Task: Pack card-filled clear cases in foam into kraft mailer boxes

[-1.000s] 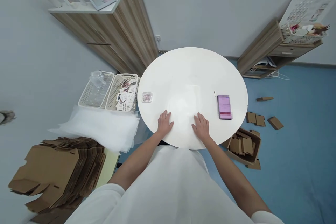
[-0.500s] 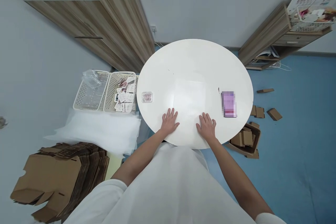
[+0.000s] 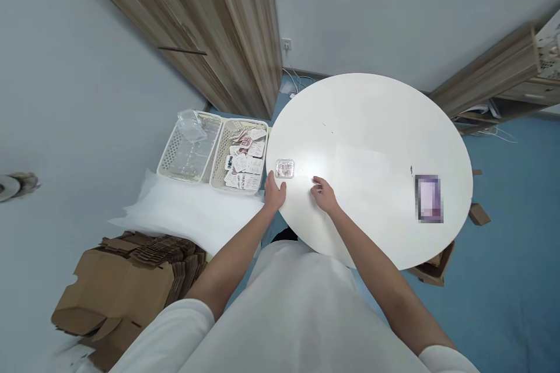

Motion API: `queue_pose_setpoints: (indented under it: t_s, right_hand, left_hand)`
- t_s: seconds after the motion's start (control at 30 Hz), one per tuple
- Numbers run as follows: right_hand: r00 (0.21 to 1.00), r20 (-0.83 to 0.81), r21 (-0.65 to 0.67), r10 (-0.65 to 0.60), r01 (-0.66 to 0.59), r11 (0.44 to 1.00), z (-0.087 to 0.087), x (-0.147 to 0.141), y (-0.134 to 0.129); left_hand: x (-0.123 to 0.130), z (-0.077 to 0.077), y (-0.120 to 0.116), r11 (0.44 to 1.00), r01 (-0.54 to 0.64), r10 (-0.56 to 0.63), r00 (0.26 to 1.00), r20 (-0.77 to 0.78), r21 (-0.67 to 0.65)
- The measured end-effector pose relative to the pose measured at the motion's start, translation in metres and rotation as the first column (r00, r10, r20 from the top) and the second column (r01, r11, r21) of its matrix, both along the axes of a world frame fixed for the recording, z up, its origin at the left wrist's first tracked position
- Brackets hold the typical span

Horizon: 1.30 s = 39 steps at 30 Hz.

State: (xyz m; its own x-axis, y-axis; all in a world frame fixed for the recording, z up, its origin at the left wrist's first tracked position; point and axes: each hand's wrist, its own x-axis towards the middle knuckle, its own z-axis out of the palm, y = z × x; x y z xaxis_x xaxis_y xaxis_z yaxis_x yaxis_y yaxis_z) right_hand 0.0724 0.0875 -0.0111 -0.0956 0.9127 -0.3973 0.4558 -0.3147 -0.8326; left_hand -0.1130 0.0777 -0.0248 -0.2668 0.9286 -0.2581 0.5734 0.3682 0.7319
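A small clear case with pinkish contents (image 3: pixel 284 168) lies near the left edge of the white oval table (image 3: pixel 371 122). Just below its left corner is my left hand (image 3: pixel 274 192), thumb apart from the fingers, holding nothing. My right hand (image 3: pixel 324 193) is over the table to the right of the case, fingers partly curled and apart, with nothing seen in them. Toward the table's right side lies a purple, pixelated item (image 3: pixel 429 199), away from both hands.
Left of the table stand a basket of printed cards (image 3: pixel 217 170) and a basket of clear plastic pieces (image 3: pixel 163 164). White sheets (image 3: pixel 188 204) and stacked flat cardboard boxes (image 3: pixel 118 285) lie nearer. A wooden cabinet (image 3: pixel 249 29) stands behind; a carton (image 3: pixel 441 271) sits at the lower right.
The view has turned left. Both hands have left their flat resting places on the table and moved left toward the clear case, the right hand's fingers now more curled.
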Motion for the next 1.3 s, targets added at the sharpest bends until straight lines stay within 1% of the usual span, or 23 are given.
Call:
queue_pose_setpoints:
  t_s: [0.07,0.13,0.27,0.4,0.53,0.63,0.73,0.83,0.97,1.17,1.3]
  right_hand:
    - [0.997,-0.065,-0.05,0.036,-0.04,0.998,-0.002,-0.022,0.01]
    - [0.992,-0.11,-0.076,0.061,-0.069,0.995,-0.004,-0.038,0.014]
    - [0.98,-0.187,-0.095,0.064,-0.083,0.992,-0.008,-0.06,0.016]
    - [0.972,-0.225,-0.095,0.062,-0.085,0.992,-0.01,-0.068,0.015]
    - [0.973,-0.227,-0.059,0.048,-0.063,0.996,-0.011,-0.06,0.008]
    - [0.976,-0.214,-0.006,0.026,-0.028,1.0,-0.01,-0.044,-0.002]
    - [0.983,-0.18,0.06,0.02,-0.01,0.998,-0.009,-0.02,-0.016]
    - [0.993,-0.116,0.133,0.024,-0.008,0.991,-0.007,0.008,-0.033]
    - [0.999,-0.054,0.205,0.007,0.004,0.979,-0.004,0.053,-0.061]
    - [0.999,-0.039,0.231,-0.01,0.019,0.973,-0.003,0.126,-0.104]
    - [0.998,-0.055,0.204,0.007,0.005,0.979,-0.01,0.162,-0.121]
  left_hand:
    - [-0.01,-0.002,0.007,0.999,-0.025,0.029,0.992,0.119,-0.04]
    - [-0.015,-0.003,0.012,0.997,-0.031,0.044,0.98,0.193,-0.067]
    - [-0.018,0.001,0.017,0.995,-0.034,0.054,0.974,0.221,-0.091]
    - [-0.019,0.002,0.02,0.996,-0.026,0.044,0.973,0.225,-0.082]
    - [-0.011,0.002,0.017,0.998,-0.032,0.044,0.963,0.266,-0.052]
    - [0.002,0.005,0.012,1.0,0.008,-0.005,0.95,0.313,-0.01]
    - [0.019,0.01,0.005,0.998,0.06,-0.067,0.936,0.345,0.032]
    - [0.04,0.012,-0.005,0.99,0.122,-0.137,0.919,0.369,0.064]
    - [0.074,0.011,-0.026,0.971,0.215,-0.24,0.889,0.391,0.106]
    - [0.134,0.007,-0.065,0.941,0.319,-0.337,0.861,0.381,0.11]
    - [0.165,0.004,-0.083,0.917,0.385,-0.396,0.859,0.324,0.101]
